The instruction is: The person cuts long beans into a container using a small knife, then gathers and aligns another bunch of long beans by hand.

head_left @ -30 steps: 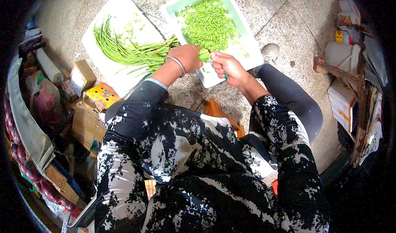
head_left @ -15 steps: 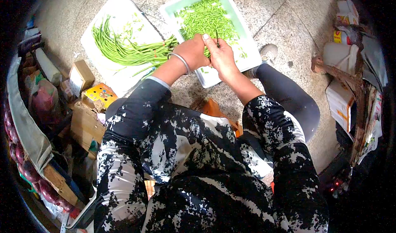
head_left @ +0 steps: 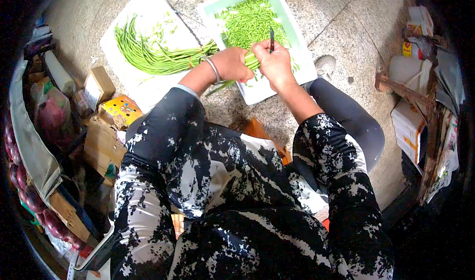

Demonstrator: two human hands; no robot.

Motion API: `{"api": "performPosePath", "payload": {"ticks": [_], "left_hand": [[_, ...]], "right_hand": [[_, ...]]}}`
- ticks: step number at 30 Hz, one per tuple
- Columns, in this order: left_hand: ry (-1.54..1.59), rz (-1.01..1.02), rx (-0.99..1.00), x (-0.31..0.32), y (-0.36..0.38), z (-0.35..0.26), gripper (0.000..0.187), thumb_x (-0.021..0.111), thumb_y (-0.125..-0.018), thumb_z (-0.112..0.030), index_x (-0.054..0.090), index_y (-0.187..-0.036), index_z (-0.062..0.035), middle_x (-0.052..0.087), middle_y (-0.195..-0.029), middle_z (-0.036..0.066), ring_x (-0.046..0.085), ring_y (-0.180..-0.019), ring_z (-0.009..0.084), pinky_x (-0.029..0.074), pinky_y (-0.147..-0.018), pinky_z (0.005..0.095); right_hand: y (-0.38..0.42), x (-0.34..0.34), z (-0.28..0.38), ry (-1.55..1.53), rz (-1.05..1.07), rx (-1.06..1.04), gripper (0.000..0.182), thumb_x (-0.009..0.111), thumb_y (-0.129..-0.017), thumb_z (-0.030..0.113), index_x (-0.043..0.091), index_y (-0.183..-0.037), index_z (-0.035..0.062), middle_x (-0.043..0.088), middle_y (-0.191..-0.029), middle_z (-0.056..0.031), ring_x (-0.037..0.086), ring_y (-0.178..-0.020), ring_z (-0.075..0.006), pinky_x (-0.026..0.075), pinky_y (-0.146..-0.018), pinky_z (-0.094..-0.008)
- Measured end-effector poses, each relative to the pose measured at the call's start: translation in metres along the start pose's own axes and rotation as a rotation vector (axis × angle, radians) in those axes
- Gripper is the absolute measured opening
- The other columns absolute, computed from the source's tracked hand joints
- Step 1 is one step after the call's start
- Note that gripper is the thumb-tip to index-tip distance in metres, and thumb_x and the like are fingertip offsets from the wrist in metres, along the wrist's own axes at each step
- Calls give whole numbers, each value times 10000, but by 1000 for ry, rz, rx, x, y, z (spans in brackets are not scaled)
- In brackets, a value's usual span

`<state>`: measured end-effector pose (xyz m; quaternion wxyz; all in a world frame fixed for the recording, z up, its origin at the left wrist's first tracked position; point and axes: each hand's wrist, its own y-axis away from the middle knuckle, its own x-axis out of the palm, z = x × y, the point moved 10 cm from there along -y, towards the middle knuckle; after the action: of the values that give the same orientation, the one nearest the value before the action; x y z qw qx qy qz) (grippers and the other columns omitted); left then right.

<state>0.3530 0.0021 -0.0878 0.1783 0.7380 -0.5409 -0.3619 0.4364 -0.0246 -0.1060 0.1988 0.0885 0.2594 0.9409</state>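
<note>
Green beans (head_left: 251, 61), clasped in the left hand (head_left: 231, 65), reach the right hand (head_left: 275, 64), which grips 1 knife (head_left: 271, 38).

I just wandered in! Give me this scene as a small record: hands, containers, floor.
Left hand: closed around a bunch of long green beans
Right hand: holds a small knife with a narrow dark blade
Pale green rectangular tub: short cut green pieces
Flat white board: long, uncut green strands
Floor: speckled grey stone
</note>
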Motion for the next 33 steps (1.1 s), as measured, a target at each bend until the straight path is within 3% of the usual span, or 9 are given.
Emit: {"api": "performPosePath", "payload": {"ticks": [1,3,6,11,13,14,18,28,33], "left_hand": [[0,-1,1,1,-1,0,293,607,-582,-217,556,-723,35,580,-599,180,574,-548,278,472,-556,340],[258,-58,-102,-2,-3,14,202,629,-607,-168,551,-699,-4,575,-562,74,532,-448,117,445,-468,250],[353,-146,-114,-9,-4,24,188,611,-625,-147,541,-718,0,556,-542,55,525,-426,121,440,-435,253],[283,-306,-177,-27,-2,36,214,582,-646,-183,543,-737,7,567,-552,89,552,-442,146,461,-461,269],[190,-296,-195,-30,-3,34,234,582,-649,-208,551,-752,-1,583,-588,114,576,-490,183,473,-499,292],[95,-286,-206,-31,-4,32,255,583,-652,-234,560,-768,-9,599,-623,138,601,-537,220,484,-537,315],[-286,-471,-77,-39,-3,11,281,597,-651,-274,583,-810,-42,609,-797,172,592,-762,322,472,-664,396],[-385,-465,-101,-32,-2,4,258,586,-661,-257,587,-832,-65,608,-775,167,592,-739,333,473,-652,413],[-313,-391,-104,-29,-8,10,367,566,-627,-282,576,-833,21,588,-755,226,581,-725,359,473,-671,396]], "right_hand": [[1,1,13,46,22,-32,204,639,-737,201,540,-697,27,522,-608,-15,449,-501,-69,380,-453,-223],[6,1,19,39,104,50,338,613,-767,349,553,-787,17,543,-649,-39,474,-481,-81,374,-418,-215],[4,-17,8,-63,25,190,543,400,-847,487,499,-1079,6,500,-700,-28,433,-484,-74,323,-412,-195],[18,-6,-15,-270,229,190,370,411,-889,316,484,-1087,12,438,-651,-12,370,-498,-92,305,-445,-214],[32,14,-7,-382,338,236,318,439,-882,275,489,-1067,21,423,-632,3,385,-523,-93,304,-471,-212],[36,23,-4,-474,409,275,172,508,-849,226,521,-872,56,453,-599,4,401,-482,-74,318,-426,-195],[35,34,-3,-491,483,287,171,532,-836,237,505,-787,75,453,-592,15,403,-473,-70,312,-421,-187],[20,21,-30,-402,338,293,224,568,-819,270,479,-709,97,433,-572,32,344,-432,-51,259,-368,-196],[15,13,-41,-354,320,242,221,563,-826,249,470,-684,108,394,-538,49,306,-418,-43,224,-367,-196]]}}
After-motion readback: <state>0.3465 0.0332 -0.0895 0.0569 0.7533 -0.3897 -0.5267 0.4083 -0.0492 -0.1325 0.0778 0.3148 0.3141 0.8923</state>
